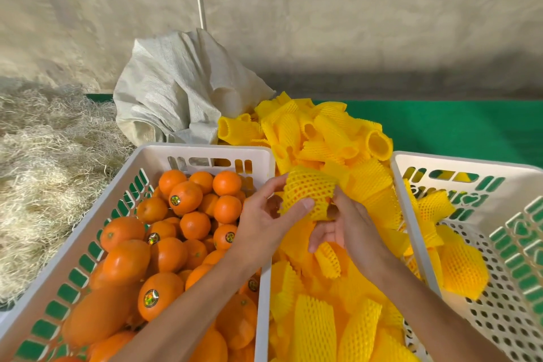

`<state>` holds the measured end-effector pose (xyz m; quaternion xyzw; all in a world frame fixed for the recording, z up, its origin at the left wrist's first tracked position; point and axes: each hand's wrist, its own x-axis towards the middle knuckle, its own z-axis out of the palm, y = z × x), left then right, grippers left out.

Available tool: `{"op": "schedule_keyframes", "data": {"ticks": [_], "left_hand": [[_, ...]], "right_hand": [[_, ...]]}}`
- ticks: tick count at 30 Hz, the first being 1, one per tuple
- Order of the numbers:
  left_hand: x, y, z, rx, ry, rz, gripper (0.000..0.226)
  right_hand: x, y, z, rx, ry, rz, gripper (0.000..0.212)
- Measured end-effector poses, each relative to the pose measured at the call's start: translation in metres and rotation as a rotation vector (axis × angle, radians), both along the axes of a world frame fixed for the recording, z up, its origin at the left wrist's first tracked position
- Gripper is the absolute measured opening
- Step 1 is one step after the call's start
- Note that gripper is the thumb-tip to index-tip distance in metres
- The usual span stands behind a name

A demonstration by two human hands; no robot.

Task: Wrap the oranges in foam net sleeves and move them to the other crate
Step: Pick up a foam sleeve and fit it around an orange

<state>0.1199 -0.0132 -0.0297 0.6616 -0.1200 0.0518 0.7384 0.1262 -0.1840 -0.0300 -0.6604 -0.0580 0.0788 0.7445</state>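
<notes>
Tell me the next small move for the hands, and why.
Probably tug the foam net sleeve the rest of the way over the orange: both the left hand and right hand hold it between the crates, and bare peel seems to show at its right end. Then carry it to the right crate.

Sleeved orange (308, 191) — mostly net-hidden

No legible text, brand, or number. Small round stickers (175, 200), dark-rimmed with a yellow-green centre, sit on several glossy orange citrus fruits (185, 197) in the white slotted plastic crate (205, 153); their print is too small to read. One such sticker (151, 298), on a nearer fruit, shows a holographic sheen, its design also unreadable.
</notes>
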Motion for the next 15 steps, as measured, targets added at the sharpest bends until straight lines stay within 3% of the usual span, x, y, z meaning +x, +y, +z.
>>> {"op": "schedule_keyframes", "data": {"ticks": [3,5,6,9,11,15], "left_hand": [[0.003,0.003,0.0,-0.075,0.045,0.053,0.043],[0.004,0.002,0.002,-0.092,0.032,0.081,0.045],[0.004,0.002,0.003,-0.094,0.025,0.085,0.046],[0.004,0.002,0.002,-0.099,0.011,0.071,0.046],[0.005,0.004,0.001,-0.11,0.024,0.075,0.045],[0.006,0.007,0.001,-0.121,0.047,0.006,0.039]], "right_hand": [[-0.002,-0.01,-0.004,-0.341,-0.392,-0.262,0.032],[0.0,-0.014,-0.001,-0.431,-0.576,-0.407,0.023],[0.002,-0.015,0.001,-0.443,-0.634,-0.423,0.029],[0.003,-0.019,0.003,-0.456,-0.585,-0.189,0.079],[0.002,-0.02,0.0,-0.623,-0.575,-0.058,0.1],[0.006,-0.021,-0.004,-0.812,-0.619,-0.105,0.091]]}}
